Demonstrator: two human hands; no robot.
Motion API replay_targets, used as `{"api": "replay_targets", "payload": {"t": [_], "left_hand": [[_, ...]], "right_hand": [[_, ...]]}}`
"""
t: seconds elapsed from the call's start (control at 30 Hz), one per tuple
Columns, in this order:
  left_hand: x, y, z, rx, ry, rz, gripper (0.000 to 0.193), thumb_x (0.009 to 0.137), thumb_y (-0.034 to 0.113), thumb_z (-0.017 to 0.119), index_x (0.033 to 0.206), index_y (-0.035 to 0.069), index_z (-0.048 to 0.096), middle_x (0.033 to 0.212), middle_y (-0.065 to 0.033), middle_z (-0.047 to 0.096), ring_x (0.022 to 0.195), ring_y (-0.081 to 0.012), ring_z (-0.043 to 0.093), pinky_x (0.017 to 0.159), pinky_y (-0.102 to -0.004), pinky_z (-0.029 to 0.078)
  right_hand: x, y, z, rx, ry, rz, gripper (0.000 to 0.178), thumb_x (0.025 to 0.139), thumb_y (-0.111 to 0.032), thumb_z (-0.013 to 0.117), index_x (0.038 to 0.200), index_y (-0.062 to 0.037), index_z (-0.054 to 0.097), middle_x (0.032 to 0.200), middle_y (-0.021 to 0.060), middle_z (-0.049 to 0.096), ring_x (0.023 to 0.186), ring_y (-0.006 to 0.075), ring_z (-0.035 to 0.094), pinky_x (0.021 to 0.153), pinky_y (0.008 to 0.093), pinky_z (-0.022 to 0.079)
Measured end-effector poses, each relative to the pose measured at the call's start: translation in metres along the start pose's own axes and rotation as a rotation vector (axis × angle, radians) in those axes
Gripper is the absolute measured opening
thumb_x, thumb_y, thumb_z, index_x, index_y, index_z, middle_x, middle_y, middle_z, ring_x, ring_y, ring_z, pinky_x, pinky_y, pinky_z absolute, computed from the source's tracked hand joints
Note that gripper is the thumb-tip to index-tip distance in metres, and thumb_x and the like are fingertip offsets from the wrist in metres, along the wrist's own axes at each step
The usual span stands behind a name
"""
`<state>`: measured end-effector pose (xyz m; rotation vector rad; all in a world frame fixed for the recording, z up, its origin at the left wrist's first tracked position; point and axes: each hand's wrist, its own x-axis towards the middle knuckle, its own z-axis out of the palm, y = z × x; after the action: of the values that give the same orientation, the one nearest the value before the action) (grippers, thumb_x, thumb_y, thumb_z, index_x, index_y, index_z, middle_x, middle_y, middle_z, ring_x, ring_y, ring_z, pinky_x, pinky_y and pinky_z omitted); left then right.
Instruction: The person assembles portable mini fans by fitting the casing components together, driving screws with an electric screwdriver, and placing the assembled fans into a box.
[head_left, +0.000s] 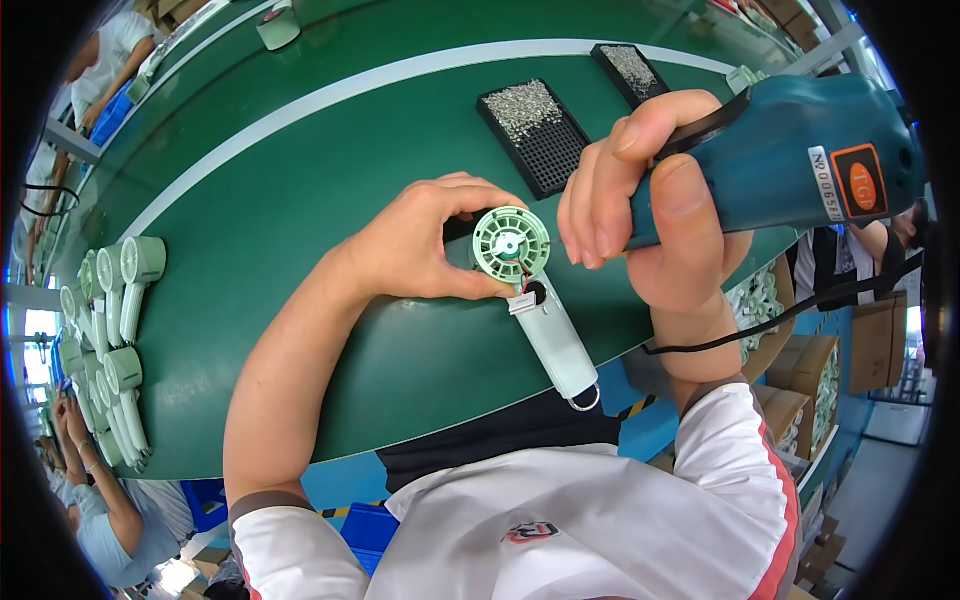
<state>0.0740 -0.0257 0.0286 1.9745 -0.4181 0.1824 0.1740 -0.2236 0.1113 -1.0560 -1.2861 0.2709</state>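
A pale green handheld fan (556,345) lies on the green table with its round head away from me and its wrist loop toward me. The head's spoked inside shows, with a small red wire at its lower edge. Curled round the left side of that head, my left hand (425,240) grips it between thumb and fingers. My right hand (665,195) is wrapped round a blue-green electric screwdriver (780,150), held nearly level. Its tip end points left at the fan head's right side; whether it touches cannot be made out.
Two black screw trays (535,135) (630,75) with many small silver screws lie beyond my hands. Several finished-looking green fans (125,290) stand grouped at the left edge. A black cable (780,325) trails from the right. Cardboard boxes (800,370) with parts stand at right. Other people work along the left.
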Motion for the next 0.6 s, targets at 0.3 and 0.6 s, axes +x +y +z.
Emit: {"api": "replay_targets", "payload": {"t": [0.3, 0.6], "left_hand": [[-0.008, -0.007, -0.004, 0.051, 0.038, 0.078, 0.064, 0.063, 0.028, 0.093, 0.117, 0.003, 0.07, 0.109, -0.0134, 0.071, 0.102, -0.0295, 0.067, 0.09, -0.0384, 0.054], [0.007, -0.005, 0.009, 0.075, 0.028, 0.136, 0.064, 0.062, 0.034, 0.092, 0.114, 0.003, 0.071, 0.105, -0.0152, 0.071, 0.099, -0.0333, 0.067, 0.087, -0.041, 0.054]], "right_hand": [[-0.006, 0.024, 0.018, 0.066, 0.046, 0.125, 0.018, 0.105, -0.019, 0.052, 0.112, -0.0029, 0.047, 0.061, 0.007, 0.049, 0.047, 0.0167, 0.048, 0.043, 0.0319, 0.043], [-0.019, 0.02, 0.014, 0.104, 0.125, 0.147, 0.014, 0.104, -0.015, 0.052, 0.101, -0.0051, 0.042, 0.064, 0.0056, 0.047, 0.05, 0.0143, 0.046, 0.044, 0.0284, 0.044]]}}
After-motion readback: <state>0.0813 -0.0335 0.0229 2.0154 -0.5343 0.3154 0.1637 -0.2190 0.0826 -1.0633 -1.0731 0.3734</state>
